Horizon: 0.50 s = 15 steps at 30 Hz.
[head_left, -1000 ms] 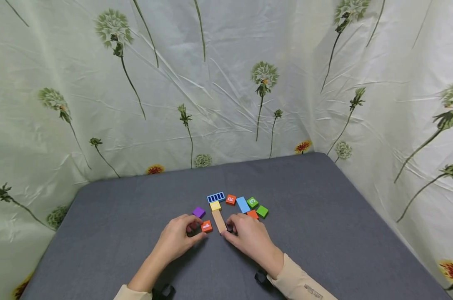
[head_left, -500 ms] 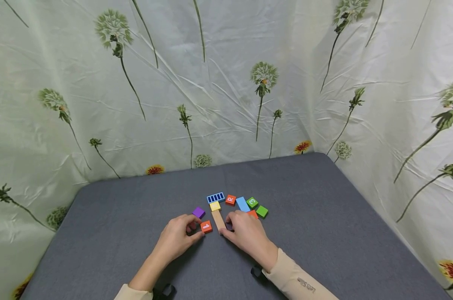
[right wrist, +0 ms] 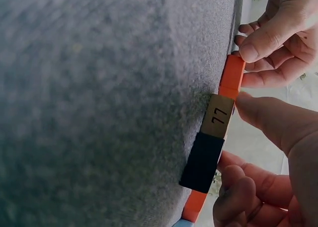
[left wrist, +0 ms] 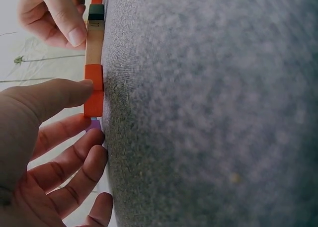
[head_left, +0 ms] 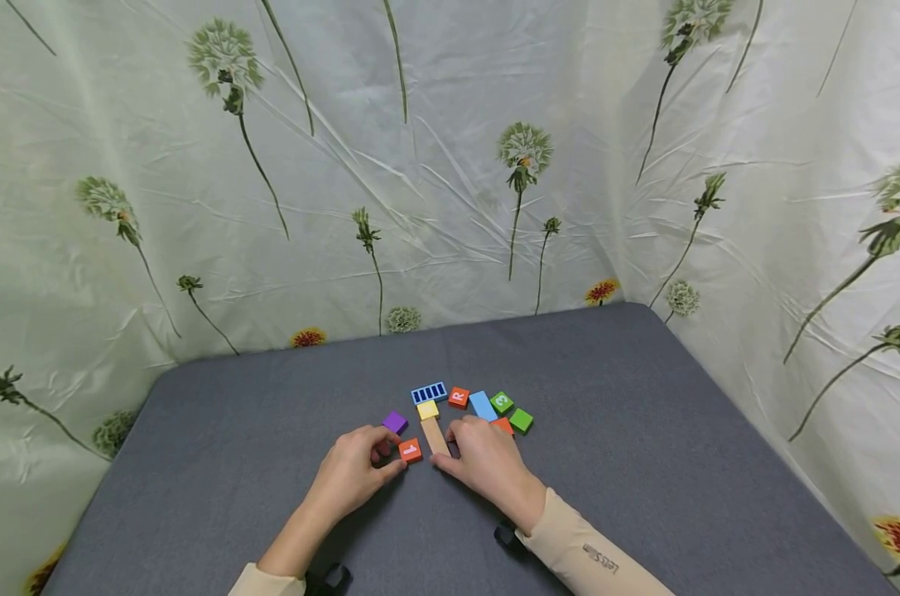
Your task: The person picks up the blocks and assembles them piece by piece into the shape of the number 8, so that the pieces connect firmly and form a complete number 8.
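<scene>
At the middle of the table, my left hand (head_left: pixel 353 473) pinches an orange-red block (head_left: pixel 410 450) marked 1 between thumb and index finger. Just right of it lies a long plain wooden block (head_left: pixel 434 437), its near end partly covered by my right thumb. My right hand (head_left: pixel 492 465) spans this end and a dark block (right wrist: pixel 202 161) beside it, thumb at the wooden block, curled fingers against the dark one. The head view hides the dark block behind that hand; the right wrist view shows it set against the wooden end, which bears dark marks.
A yellow block (head_left: pixel 428 410) and a blue striped block (head_left: pixel 429 392) adjoin the wooden block's far end. Purple (head_left: pixel 394 422) lies left. To the right sit a red R block (head_left: pixel 459 397), a light blue block (head_left: pixel 483 406), green blocks (head_left: pixel 521 420) and another orange-red block (head_left: pixel 502 425).
My right hand has slid slightly left, its thumb now further over the wooden block's near end. The dark block has gone from sight in the head view. My left hand has barely moved.
</scene>
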Motion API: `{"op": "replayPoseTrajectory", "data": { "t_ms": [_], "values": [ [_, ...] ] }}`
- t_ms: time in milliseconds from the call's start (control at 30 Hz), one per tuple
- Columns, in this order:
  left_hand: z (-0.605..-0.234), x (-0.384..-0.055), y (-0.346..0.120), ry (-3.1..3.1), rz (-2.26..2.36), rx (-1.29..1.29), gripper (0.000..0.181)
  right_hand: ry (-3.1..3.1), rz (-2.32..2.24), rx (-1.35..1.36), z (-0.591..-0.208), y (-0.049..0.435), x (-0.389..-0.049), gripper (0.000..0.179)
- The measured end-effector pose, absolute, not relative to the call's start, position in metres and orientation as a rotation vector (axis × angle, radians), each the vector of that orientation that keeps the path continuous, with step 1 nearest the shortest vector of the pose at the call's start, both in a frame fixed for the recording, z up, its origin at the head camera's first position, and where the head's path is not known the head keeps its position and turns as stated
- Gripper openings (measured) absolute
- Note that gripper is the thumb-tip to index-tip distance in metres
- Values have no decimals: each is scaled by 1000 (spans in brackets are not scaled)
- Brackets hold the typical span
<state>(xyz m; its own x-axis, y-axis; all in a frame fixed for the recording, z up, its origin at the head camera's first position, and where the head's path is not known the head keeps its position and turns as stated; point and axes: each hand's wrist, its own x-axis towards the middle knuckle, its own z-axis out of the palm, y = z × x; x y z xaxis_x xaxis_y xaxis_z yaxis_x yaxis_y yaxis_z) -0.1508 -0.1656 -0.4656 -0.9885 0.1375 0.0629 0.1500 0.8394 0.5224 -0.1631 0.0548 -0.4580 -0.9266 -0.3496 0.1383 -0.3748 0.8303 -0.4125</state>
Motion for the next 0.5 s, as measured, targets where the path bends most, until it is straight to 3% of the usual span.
{"op": "replayPoseTrajectory", "data": {
  "t_ms": [500],
  "values": [
    [-464, -150, -164, -2997, -821, -233, 24, -2977, 680, 574, -461, 54, -165, 32]
  ]
}}
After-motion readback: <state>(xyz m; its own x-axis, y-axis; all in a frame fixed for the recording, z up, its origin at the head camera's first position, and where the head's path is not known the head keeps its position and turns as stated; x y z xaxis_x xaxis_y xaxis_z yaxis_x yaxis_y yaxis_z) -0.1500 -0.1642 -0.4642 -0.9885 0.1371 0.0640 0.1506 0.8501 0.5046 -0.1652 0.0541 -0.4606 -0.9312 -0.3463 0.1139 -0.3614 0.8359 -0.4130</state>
